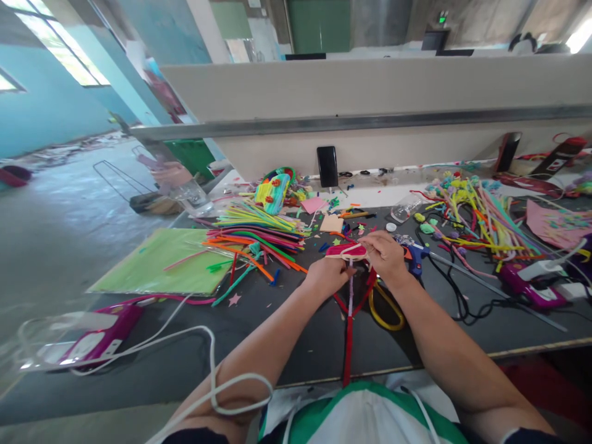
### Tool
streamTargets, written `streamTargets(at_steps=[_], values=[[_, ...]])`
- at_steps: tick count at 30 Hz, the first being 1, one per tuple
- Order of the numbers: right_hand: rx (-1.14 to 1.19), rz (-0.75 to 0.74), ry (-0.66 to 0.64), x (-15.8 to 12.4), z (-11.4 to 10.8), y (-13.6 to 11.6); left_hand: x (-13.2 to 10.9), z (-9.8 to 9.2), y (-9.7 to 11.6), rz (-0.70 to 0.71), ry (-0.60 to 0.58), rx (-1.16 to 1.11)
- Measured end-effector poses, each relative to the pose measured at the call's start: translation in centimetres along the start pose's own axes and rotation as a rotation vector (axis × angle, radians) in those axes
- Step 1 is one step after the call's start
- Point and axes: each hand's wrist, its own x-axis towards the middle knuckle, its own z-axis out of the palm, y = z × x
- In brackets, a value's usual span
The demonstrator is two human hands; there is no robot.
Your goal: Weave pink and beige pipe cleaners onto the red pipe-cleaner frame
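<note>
Both hands meet at a small red piece with a pale edge (346,250) above the dark table. My left hand (327,275) grips its near left side with closed fingers. With fingers pinched, my right hand (383,251) holds its right end and a pale strip. A pale purple stem (351,290) hangs below the piece, and a red strip (348,351) runs on toward the table's front edge. Beside them lies a yellow loop (386,311), perhaps scissor handles. A blue glue gun (416,256) rests just right of my right hand.
Colourful pipe cleaners (259,231) and a green sheet (161,262) lie left. More pipe cleaners (481,216) and a purple power strip (531,287) are right. A phone (327,166) leans on the partition. White cable (213,351) crosses near my left forearm.
</note>
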Motion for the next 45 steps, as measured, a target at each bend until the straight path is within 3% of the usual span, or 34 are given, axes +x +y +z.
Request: streamTargets(at_steps=[4, 12, 18, 26, 31, 36, 40, 45], values=[[-0.017, -0.022, -0.015, 0.2, 0.0, 0.1, 0.0, 0.1, 0.4, -0.001, -0.073, 0.029], [0.038, -0.037, -0.01, 1.2, 0.2, -0.6, -0.1, 0.0, 0.4, -0.002, -0.089, -0.01], [0.112, 0.11, -0.097, 2.7, 0.8, -1.2, 0.0, 0.5, 0.2, 0.042, -0.072, -0.009], [0.475, 0.545, -0.347, 4.1, 2.5, -0.5, 0.0, 0.7, 0.0, 0.013, -0.072, -0.045], [0.72, 0.606, -0.317, 3.8, 3.0, -0.2, 0.2, 0.8, 0.1, 0.021, -0.069, -0.025], [0.765, 0.636, -0.232, 2.9, 3.1, 0.2, 0.2, 0.5, 0.0, 0.006, -0.068, -0.059], [0.708, 0.608, -0.219, 3.0, 2.6, 0.3, 0.1, -0.6, -0.5, 0.027, -0.015, -0.155], [0.569, 0.573, -0.243, 3.2, 2.4, 0.6, 1.2, -2.2, -1.1, 0.031, 0.314, -0.418]])
